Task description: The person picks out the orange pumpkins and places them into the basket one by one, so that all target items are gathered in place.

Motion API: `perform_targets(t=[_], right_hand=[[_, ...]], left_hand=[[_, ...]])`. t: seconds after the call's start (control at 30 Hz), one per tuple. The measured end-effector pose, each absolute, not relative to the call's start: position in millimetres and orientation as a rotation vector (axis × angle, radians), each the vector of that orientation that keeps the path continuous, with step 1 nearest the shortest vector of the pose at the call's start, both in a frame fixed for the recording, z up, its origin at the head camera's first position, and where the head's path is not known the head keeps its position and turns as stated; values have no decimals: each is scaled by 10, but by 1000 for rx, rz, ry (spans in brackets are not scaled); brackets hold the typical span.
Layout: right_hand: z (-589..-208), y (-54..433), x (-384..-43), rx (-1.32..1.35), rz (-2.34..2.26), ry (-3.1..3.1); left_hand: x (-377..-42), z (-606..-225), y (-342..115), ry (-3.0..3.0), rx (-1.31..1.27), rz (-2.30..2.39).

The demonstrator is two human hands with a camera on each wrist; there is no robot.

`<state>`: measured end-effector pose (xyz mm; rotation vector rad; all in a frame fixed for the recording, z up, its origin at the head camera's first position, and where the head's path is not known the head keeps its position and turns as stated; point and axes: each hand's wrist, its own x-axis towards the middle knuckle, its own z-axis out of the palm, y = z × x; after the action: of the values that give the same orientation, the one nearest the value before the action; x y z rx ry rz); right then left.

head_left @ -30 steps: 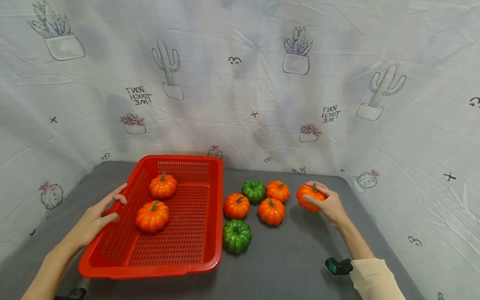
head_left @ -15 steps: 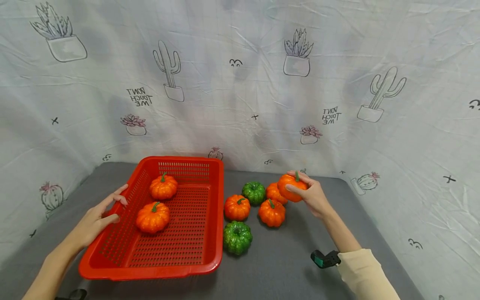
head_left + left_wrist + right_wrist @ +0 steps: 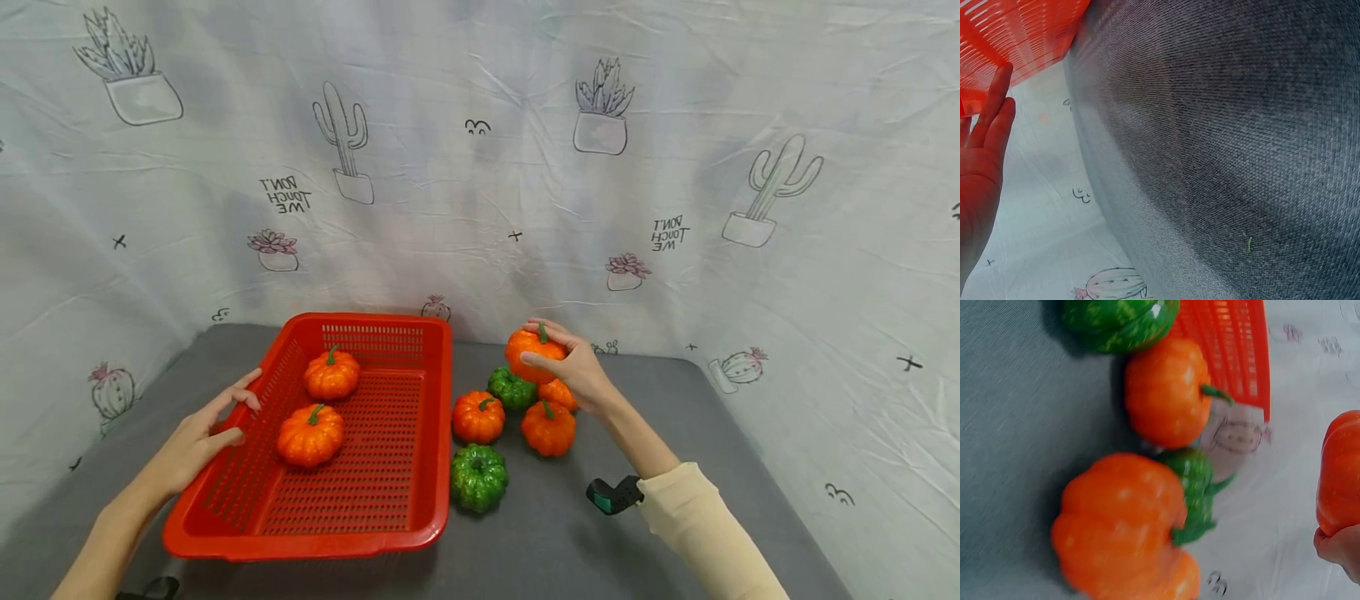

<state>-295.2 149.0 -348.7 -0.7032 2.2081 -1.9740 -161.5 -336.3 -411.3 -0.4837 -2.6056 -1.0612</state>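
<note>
My right hand [image 3: 577,371] grips a small orange pumpkin [image 3: 531,354] with a green stem, held up over the loose pumpkins. In the right wrist view, the held pumpkin [image 3: 1342,472] shows at the right edge with a fingertip against it. My left hand [image 3: 198,437] holds the left rim of the red plastic basket [image 3: 442,433]. In the left wrist view, fingers of the left hand [image 3: 988,144] lie along the basket's slotted outer wall [image 3: 1035,37]. Two orange pumpkins, a far one [image 3: 332,374] and a nearer one [image 3: 311,435], sit inside the basket.
Right of the basket on the grey table [image 3: 540,533] lie a near green pumpkin [image 3: 478,478], a far green pumpkin [image 3: 512,389] and orange pumpkins [image 3: 477,417], one partly hidden below the right hand. A white cactus-print cloth [image 3: 480,192] hangs behind and along the sides.
My right hand has carried the orange pumpkin leftward and slightly up, from the table's right side to above the far green pumpkin. The left hand stays on the basket rim.
</note>
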Motion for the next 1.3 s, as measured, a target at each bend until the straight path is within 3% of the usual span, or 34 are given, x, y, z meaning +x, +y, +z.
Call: perform_targets(t=[0.77,1.3], right_hand=[[-3303,583,-2991,-949,-1854,2048],[-3413,84,-2793,-1044,-1674,2096]], left_hand=[[-1629,-4114,-3332,-2636,-406,-1026],[-1602,-4109,-3341,-2636,-414,-1041]])
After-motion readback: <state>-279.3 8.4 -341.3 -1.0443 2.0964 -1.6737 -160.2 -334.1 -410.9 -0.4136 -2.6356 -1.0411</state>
